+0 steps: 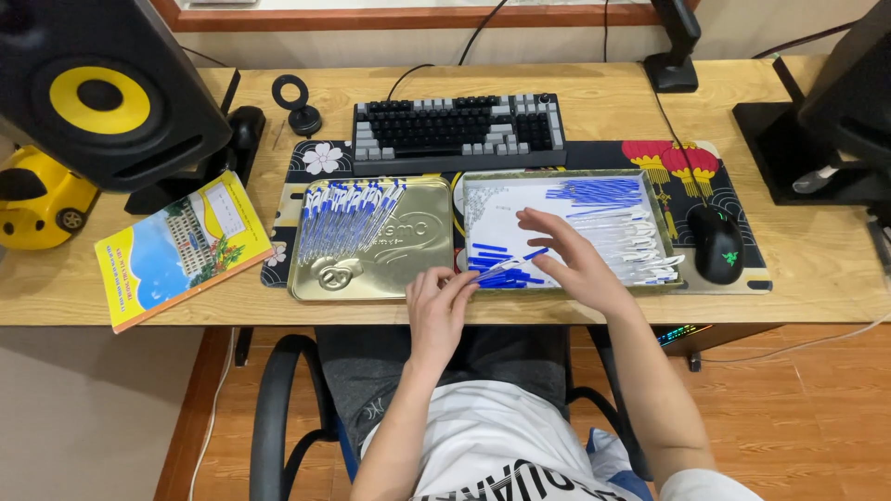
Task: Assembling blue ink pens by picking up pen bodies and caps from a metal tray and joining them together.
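Bright, even indoor light; sharp focus, edges slightly bowed.

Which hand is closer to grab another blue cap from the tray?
Probably the right hand: it hovers open above the tray, beside the loose blue caps. The left hand holds a pen.

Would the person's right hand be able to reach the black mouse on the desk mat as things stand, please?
Probably yes. The right hand hovers over the tin tray of pen parts, and the black mouse lies just beyond the tray's right edge on the desk mat, with nothing visible between them.
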